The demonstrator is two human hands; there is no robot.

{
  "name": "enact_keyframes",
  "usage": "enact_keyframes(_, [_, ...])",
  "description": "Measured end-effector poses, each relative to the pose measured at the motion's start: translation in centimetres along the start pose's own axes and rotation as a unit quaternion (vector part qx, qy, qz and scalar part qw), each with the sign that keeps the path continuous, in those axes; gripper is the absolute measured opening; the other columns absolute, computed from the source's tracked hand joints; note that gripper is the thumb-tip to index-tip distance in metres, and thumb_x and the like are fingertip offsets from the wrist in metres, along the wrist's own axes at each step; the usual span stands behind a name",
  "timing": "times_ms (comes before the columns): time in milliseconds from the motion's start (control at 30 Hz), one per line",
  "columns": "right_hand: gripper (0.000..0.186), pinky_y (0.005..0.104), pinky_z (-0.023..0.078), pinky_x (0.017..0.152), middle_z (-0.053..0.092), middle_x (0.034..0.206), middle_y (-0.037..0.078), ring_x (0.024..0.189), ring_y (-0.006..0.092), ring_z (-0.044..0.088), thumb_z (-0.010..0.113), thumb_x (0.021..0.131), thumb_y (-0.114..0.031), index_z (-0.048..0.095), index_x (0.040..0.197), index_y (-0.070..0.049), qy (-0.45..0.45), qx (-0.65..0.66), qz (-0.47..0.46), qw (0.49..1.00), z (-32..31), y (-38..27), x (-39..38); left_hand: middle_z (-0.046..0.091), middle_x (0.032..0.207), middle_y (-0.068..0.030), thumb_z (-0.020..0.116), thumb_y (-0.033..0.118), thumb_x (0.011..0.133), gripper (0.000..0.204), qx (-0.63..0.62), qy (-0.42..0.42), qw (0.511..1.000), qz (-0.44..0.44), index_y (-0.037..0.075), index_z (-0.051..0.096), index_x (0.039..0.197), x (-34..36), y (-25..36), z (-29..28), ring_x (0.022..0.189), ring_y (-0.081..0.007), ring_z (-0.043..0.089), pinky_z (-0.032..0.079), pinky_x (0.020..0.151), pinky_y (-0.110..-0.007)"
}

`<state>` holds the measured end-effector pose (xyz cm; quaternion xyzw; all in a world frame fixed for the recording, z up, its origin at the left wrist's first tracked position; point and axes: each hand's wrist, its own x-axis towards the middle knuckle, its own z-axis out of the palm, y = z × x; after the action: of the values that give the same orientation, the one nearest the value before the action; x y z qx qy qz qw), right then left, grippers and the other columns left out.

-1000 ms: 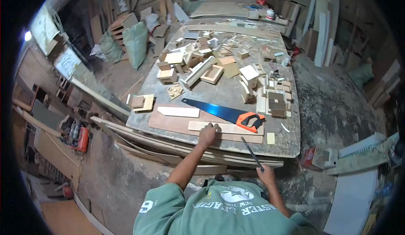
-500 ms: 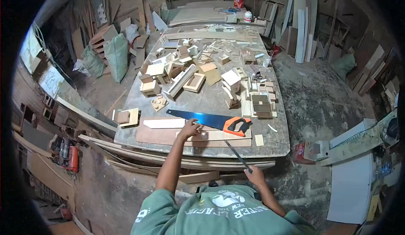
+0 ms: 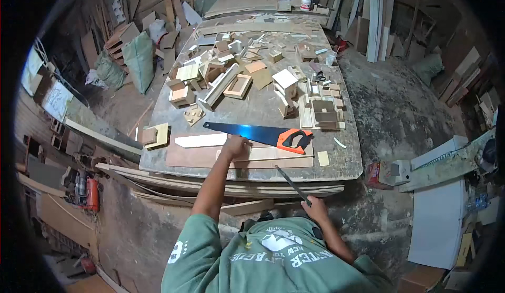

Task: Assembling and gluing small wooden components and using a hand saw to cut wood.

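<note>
My left hand (image 3: pixel 238 147) rests at the right end of a white strip of wood (image 3: pixel 199 140), its fingers curled down and closed. What lies under those fingers is hidden. Beside it, a pale wooden strip (image 3: pixel 268 153) lies on a reddish-brown board (image 3: pixel 192 158) near the bench's front edge. In my right hand (image 3: pixel 315 208) is a long thin dark bar, shaped like a file (image 3: pixel 291 180). It slants up and left, its far tip by the board's front edge. Just beyond the strips lies a handsaw (image 3: pixel 255 134) with an orange and black handle.
Small wooden boxes and offcuts (image 3: pixel 239 86) crowd the middle of the workbench (image 3: pixel 344 172). Scissors (image 3: pixel 319 76) lie among pieces on the right. A small pale wood square (image 3: pixel 323 158) sits near the front. Stacked boards (image 3: pixel 231 189) jut out below the bench front.
My left hand has lowered and its spread fingers have curled closed. My right hand has shifted slightly with the dark bar still in it. The whole view has tilted a little.
</note>
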<state>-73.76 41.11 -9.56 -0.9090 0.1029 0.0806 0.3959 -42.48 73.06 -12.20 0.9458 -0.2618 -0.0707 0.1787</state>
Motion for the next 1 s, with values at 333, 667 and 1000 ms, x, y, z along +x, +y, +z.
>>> enact_keyframes(333, [0.032,0.0462,0.046,0.064,0.060,0.071,0.021,0.074,0.0427,0.060,0.065,0.085,-0.032,0.057,0.080,-0.002,0.051,0.015,0.050,0.997,0.0,4.0,-2.8,0.057,0.111,-0.0155,0.069,0.040,0.079,0.049,-0.004,0.034,0.999,0.004,0.008,0.055,0.113,-4.1,5.0,0.0,0.096,-0.0357,0.057,0.047,0.082,-0.047])
enact_keyframes(667, [0.029,0.0456,0.048,0.074,0.062,0.085,0.022,0.086,0.0434,0.059,0.065,0.085,-0.030,0.060,0.087,-0.002,0.024,0.022,0.098,0.995,-1.5,5.0,-4.2,0.055,0.110,-0.0167,0.079,0.028,0.069,0.060,-0.055,0.107,0.988,0.092,0.009,0.054,0.120,-8.3,4.2,3.2,0.103,-0.0364,0.051,0.040,0.091,-0.047])
enact_keyframes(1000, [0.026,0.0441,0.048,0.070,0.062,0.081,0.020,0.082,0.0408,0.061,0.065,0.085,-0.028,0.059,0.089,-0.003,0.035,0.027,0.123,0.991,-1.7,4.5,-3.3,0.051,0.120,-0.0134,0.076,0.025,0.070,0.068,0.045,0.109,0.992,0.034,0.014,0.049,0.131,-8.7,4.4,4.0,0.116,-0.0338,0.044,0.032,0.099,-0.055])
